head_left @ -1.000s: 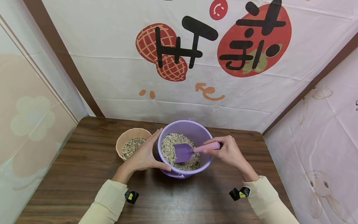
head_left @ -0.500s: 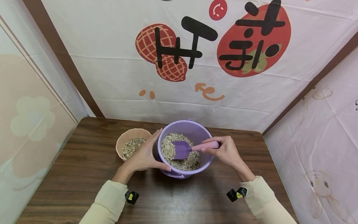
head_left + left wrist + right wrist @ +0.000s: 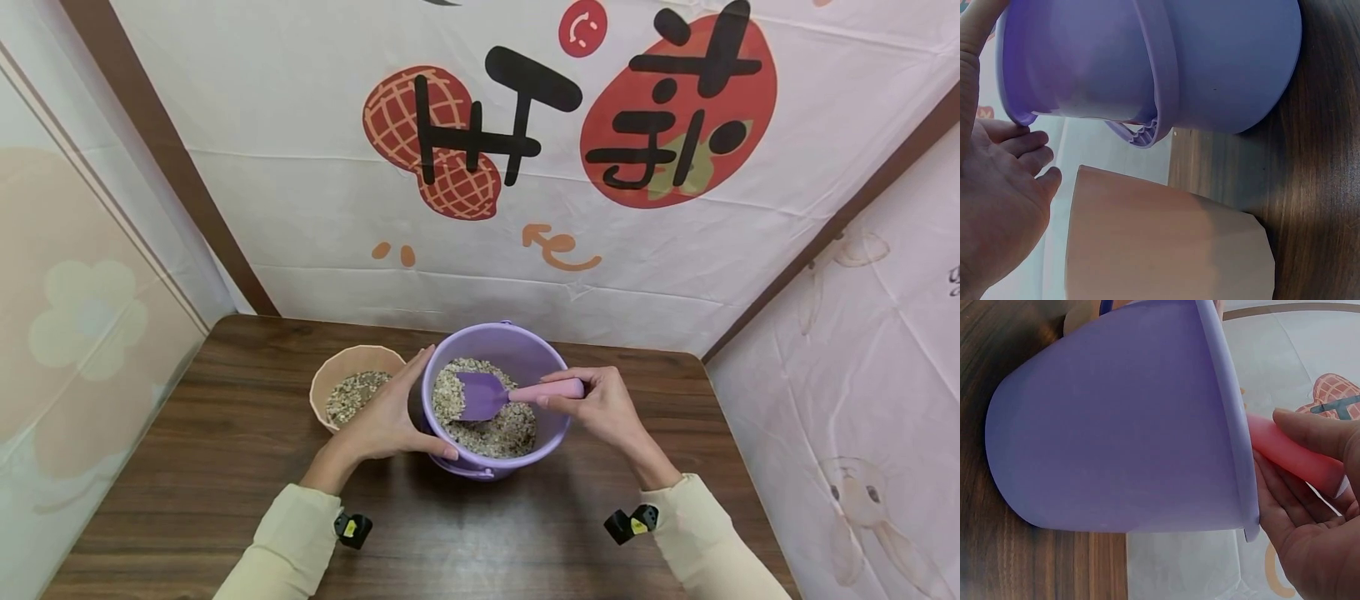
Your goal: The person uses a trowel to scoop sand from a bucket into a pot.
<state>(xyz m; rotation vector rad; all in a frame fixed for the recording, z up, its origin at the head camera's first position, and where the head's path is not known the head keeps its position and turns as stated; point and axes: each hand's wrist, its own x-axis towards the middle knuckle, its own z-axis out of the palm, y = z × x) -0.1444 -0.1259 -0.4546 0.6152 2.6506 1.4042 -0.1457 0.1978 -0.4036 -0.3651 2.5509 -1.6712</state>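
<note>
Scoop (image 3: 497,396) has moved slightly left inside the bucket (image 3: 525,354).

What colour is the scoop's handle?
Pink; the handle shows best in the head view, across the bucket's rim.

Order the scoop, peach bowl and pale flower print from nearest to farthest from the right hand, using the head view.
1. Scoop: in the right hand.
2. Peach bowl: left of the purple bucket.
3. Pale flower print: far left side.
</note>
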